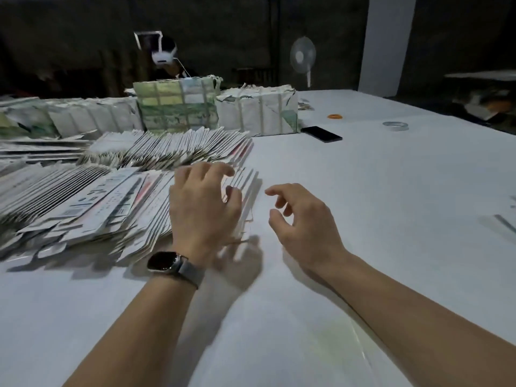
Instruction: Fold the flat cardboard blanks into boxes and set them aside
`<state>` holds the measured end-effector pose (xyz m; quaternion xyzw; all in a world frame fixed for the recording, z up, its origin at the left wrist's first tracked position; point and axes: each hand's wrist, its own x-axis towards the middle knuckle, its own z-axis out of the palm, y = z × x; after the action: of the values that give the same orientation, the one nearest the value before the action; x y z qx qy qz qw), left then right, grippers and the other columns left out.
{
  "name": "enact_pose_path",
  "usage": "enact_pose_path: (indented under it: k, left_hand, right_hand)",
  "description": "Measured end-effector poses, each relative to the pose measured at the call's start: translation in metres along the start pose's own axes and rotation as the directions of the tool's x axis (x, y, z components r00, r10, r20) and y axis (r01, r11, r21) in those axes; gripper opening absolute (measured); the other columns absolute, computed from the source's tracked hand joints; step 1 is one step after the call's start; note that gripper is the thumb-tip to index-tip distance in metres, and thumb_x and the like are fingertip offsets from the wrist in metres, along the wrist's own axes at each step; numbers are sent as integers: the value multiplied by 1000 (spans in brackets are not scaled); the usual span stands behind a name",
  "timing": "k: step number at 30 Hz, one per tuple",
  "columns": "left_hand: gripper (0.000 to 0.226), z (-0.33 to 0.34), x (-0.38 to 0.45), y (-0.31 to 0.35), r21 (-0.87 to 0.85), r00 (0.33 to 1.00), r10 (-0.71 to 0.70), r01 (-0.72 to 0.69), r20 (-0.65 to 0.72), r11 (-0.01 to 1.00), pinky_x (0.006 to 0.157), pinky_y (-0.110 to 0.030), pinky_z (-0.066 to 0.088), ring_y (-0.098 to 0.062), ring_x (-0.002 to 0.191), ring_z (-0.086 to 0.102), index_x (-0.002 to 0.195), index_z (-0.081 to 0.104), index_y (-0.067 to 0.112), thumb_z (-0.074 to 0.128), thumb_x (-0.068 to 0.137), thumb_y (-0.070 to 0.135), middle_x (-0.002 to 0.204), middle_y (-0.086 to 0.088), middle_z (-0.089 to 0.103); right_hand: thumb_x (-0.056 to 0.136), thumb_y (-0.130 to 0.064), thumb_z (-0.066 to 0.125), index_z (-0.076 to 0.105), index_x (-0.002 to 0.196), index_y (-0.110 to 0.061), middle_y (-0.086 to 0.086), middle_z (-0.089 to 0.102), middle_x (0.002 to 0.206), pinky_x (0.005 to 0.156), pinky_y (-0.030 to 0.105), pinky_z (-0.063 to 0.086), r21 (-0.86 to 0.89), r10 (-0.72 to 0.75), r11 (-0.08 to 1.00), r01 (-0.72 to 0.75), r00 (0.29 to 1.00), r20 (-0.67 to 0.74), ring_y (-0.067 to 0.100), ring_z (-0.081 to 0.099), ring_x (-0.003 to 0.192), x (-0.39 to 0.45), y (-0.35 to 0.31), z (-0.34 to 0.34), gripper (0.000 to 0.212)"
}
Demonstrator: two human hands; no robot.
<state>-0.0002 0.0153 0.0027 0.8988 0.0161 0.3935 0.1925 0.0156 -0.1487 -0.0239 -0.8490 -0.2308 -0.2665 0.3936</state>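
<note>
White table, fanned printed blanks, writing unreadable, left hand touching

White table, white printed blanks, green-patterned bundle, black phone, orange ring

Piles of flat cardboard blanks fill the left; the white table on the right lies open.
</note>
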Motion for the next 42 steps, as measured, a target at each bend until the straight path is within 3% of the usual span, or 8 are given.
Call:
enact_pose_path:
  k: [2, 5, 11, 20, 26, 33, 39, 42]
  left_hand:
    - [54, -2, 3, -19, 316, 956, -194, 119, 219, 941, 115, -61, 20, -41, 146, 24, 143, 46, 28, 55, 91, 38, 155, -12, 40]
    - [71, -6, 7, -36, 493, 807, -433, 209, 401, 845, 116, -73, 3, -49, 152, 3, 156, 19, 33, 43, 93, 58, 167, -16, 18]
    - [78, 2, -2, -28, 524, 708, -406, 59, 577, 849, 114, -70, 13, -43, 151, 15, 139, 43, 25, 24, 88, 82, 155, -20, 38]
    - [70, -2, -4, -10, 504, 714, -296, -92, 634, 859, 118, -69, 7, -43, 155, -4, 138, 49, 21, 40, 93, 74, 170, -9, 12]
    - [58, 2, -12, 3, 486, 740, -234, -141, 631, 863, 120, -58, 20, -37, 155, 8, 141, 49, 12, 39, 102, 53, 160, -11, 31]
    - [35, 7, -22, 26, 418, 773, -70, -262, 630, 870, 122, -57, 11, -33, 156, 5, 129, 62, 16, 46, 98, 20, 160, -4, 35]
    - [23, 2, -24, 31, 447, 827, -13, -290, 562, 846, 122, -57, 9, -33, 152, 21, 112, 69, 19, 51, 98, 23, 137, 1, 57]
    - [20, -4, -18, 28, 440, 903, 37, -244, 427, 864, 113, -46, 25, -30, 134, 41, 104, 72, 18, 54, 96, 23, 121, 5, 65]
  right_hand:
    - [88, -12, 64, 68, 115, -22, -6, 63, 94, 79, 40, 51, 5, 15, 1000, -15, 999, 38, 15, 58, 82, -1, 3, 2, 28]
    - [89, -14, 63, 68, 113, -23, -7, 62, 94, 81, 39, 50, 14, 11, 1000, -12, 996, 90, 13, 57, 82, -4, 3, 4, 26]
    - [90, -18, 62, 67, 110, -26, -10, 61, 94, 83, 38, 50, 15, 38, 999, -40, 989, 141, 12, 57, 83, -5, 5, 6, 23]
    - [88, -15, 63, 68, 107, -27, -12, 60, 92, 81, 37, 52, 25, 55, 998, -58, 992, 116, 10, 58, 79, -4, 7, 8, 23]
    - [87, -13, 63, 69, 106, -25, -10, 61, 92, 80, 38, 52, 20, 58, 998, -61, 992, 115, 13, 59, 79, -3, 7, 8, 23]
    - [82, -17, 59, 69, 103, -24, -9, 61, 89, 79, 39, 52, 59, 75, 995, -80, 994, 73, 13, 59, 77, -3, 5, 7, 24]
    - [79, -18, 55, 69, 102, -23, -8, 62, 90, 77, 40, 53, 105, 99, 989, -101, 995, 28, 15, 59, 77, -3, 3, 6, 27]
    - [77, -21, 52, 69, 101, -24, -8, 62, 89, 75, 38, 52, 138, 124, 983, -123, 992, -1, 14, 60, 77, -2, 3, 5, 30]
